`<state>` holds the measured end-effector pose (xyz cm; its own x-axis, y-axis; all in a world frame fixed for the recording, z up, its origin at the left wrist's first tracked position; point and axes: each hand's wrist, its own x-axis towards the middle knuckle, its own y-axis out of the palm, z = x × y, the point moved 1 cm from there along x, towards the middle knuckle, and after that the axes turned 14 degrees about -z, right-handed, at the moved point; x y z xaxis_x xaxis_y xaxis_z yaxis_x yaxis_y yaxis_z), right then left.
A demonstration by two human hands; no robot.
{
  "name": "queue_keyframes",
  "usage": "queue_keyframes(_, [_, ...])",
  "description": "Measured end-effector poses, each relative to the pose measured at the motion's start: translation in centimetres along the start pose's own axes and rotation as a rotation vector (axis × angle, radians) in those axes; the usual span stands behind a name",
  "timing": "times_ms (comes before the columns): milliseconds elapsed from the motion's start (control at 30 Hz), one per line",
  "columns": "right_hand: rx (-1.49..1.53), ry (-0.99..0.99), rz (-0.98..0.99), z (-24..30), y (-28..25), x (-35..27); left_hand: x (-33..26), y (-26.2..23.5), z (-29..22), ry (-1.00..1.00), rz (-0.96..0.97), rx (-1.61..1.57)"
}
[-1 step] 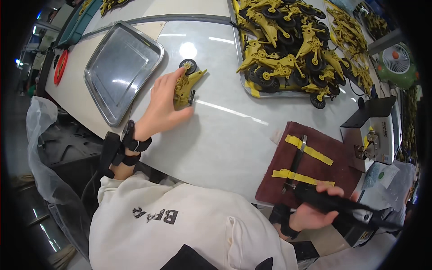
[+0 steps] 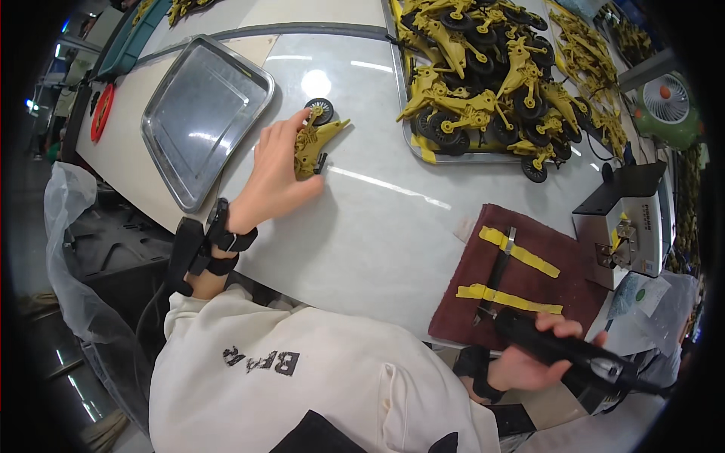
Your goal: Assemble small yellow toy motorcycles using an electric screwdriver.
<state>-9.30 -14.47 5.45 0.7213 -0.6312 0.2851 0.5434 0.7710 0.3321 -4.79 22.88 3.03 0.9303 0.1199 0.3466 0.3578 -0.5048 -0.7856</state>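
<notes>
My left hand (image 2: pixel 278 174) grips a yellow toy motorcycle body (image 2: pixel 310 151) with one black spoked wheel (image 2: pixel 320 112) at its far end. The fingertips are near the wheel and the thumb is by a small black part at the near end. The palm side of the grip is hidden. At the lower right, my right hand (image 2: pixel 532 362) is wrapped round a black power screwdriver (image 2: pixel 563 347) with a cord at its rear. Its front end lies over the near edge of a maroon cloth (image 2: pixel 521 283), beside a slim metal-ended bar (image 2: pixel 497 272) crossed by yellow tape strips.
A metal tray (image 2: pixel 476 156) heaped with yellow toy motorcycles stands at the back right. Another metal tray (image 2: pixel 192 143) lies at the left. A box-shaped metal device (image 2: pixel 630 234) stands right of the cloth, with a green fan (image 2: pixel 668 109) behind it.
The front of the screwdriver has shifted slightly to the right and its rear has swung a little. My left hand and the toy motorcycle have moved very slightly right.
</notes>
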Motion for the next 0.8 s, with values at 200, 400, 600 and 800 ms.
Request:
queue_keyframes(200, [0.282, -0.104, 0.069, 3.1, -2.9, 3.5, 1.8, 0.4, -4.0, -0.014, 0.058, -0.087])
queue_keyframes(400, [-0.047, -0.325, -0.082, 4.0, -4.0, 7.1, 4.5, 1.3, -11.2, 0.338, 0.397, -0.645])
queue_keyframes(600, [-0.298, -0.330, -0.233, 0.2, -1.7, 7.2, 5.4, 9.5, -16.0, -0.290, 0.989, -1.079])
queue_keyframes(800, [-0.344, -0.375, -0.332, -0.1, -3.5, 8.2, 5.7, 14.8, -18.5, -0.296, 1.169, -1.046])
